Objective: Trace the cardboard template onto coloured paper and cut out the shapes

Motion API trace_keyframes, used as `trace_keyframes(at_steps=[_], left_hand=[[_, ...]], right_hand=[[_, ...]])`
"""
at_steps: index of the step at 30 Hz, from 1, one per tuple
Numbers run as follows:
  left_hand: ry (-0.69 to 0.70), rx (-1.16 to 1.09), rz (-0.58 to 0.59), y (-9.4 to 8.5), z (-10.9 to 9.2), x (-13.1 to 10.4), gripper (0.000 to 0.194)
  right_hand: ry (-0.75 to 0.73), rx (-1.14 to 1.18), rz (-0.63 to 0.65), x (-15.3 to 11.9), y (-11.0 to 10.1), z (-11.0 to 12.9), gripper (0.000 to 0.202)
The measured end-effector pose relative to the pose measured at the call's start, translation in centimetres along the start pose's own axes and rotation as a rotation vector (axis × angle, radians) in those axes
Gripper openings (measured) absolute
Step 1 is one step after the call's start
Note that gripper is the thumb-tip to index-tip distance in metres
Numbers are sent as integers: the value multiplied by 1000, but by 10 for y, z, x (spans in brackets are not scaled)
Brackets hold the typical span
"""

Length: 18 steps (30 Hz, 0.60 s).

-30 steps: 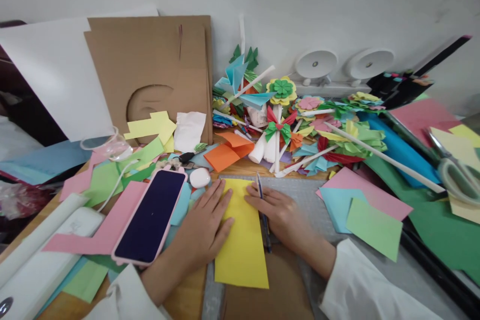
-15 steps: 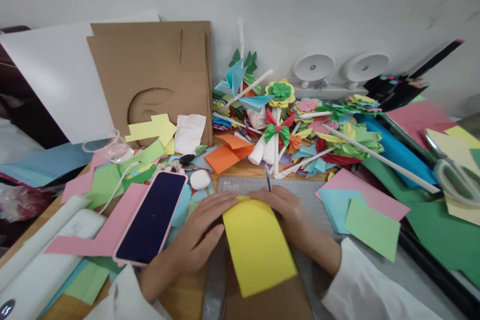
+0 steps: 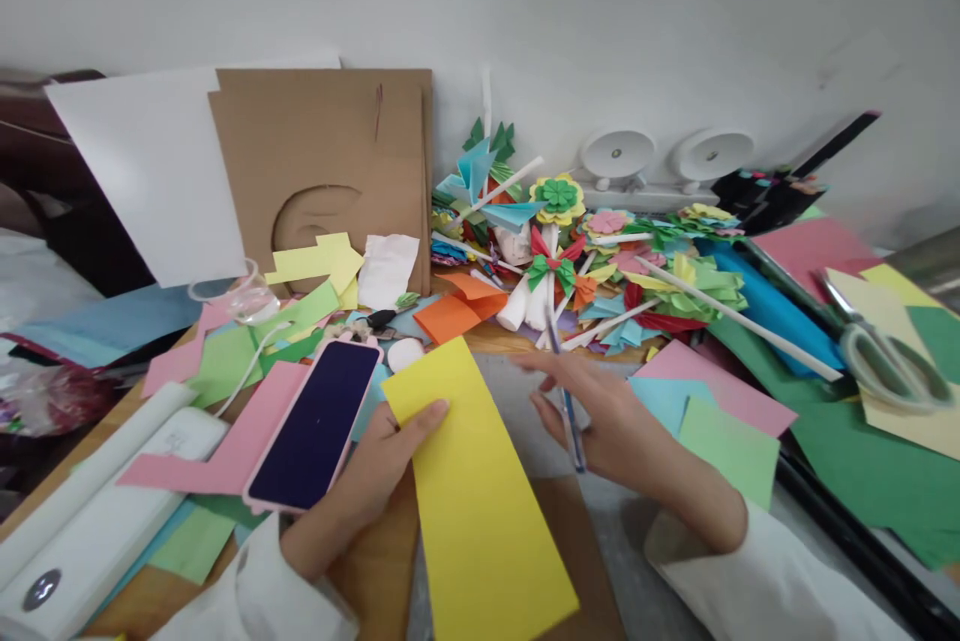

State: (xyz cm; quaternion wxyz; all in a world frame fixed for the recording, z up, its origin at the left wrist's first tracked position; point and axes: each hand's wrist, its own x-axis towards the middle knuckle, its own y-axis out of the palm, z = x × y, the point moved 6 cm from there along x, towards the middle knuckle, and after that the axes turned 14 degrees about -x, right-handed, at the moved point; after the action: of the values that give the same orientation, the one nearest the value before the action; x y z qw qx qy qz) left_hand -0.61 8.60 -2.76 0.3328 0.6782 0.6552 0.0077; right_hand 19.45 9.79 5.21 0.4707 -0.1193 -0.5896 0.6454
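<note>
A long yellow sheet of paper (image 3: 484,511) is in my left hand (image 3: 394,456), gripped near its upper left corner with the thumb on top and the fingers underneath. The sheet slants down toward me over a brown cardboard piece (image 3: 589,571) and a grey cutting mat (image 3: 517,391). To the right, apart from the paper, my right hand (image 3: 592,411) is raised with a slim pen (image 3: 573,426) held between its fingers. The pen points up and away, and its grip is partly hidden by the hand.
A phone (image 3: 319,426) and a white power strip (image 3: 142,471) lie left. Cardboard sheets (image 3: 322,141) lean on the wall. Paper flowers (image 3: 559,196) crowd the back. Scissors (image 3: 881,351) and coloured paper (image 3: 731,446) lie right, beside a black rod (image 3: 855,526).
The yellow sheet has opened out longer and risen at its far end. My left hand has shifted to its corner grip. My right hand has let go of the sheet and lifted rightward with the pen.
</note>
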Motion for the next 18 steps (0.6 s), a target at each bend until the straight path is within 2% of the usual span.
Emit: trace_keyframes(at_steps=[2,4,6,8,10,12,15,18], left_hand=[[-73,35,32,3,4,-2,42],[-107,116,82,7,7,-3,43],[-57,249,133,9,8,-3,44],[156,421,145,9,-1,-2,43],[461,639,117,10,-14,-4,45],[682,889,109,13,-20,-7,44],[762,1216,200,19,-13,-6,36],[753,1381,290,22,-5,-4,36]], right_hand=[[-218,-196,-104,-2,0,10,35],[-448,-319,-114,-7,10,24,33],[-567,-372,-130,-14,21,31,27],[-551,-396,-139,-18,32,31,25],[-465,-402,-112,-19,44,24,27],[-391,-385,-66,-19,53,18,28],[-350,-346,-31,-19,59,14,28],[-338,-314,-34,-20,59,13,30]])
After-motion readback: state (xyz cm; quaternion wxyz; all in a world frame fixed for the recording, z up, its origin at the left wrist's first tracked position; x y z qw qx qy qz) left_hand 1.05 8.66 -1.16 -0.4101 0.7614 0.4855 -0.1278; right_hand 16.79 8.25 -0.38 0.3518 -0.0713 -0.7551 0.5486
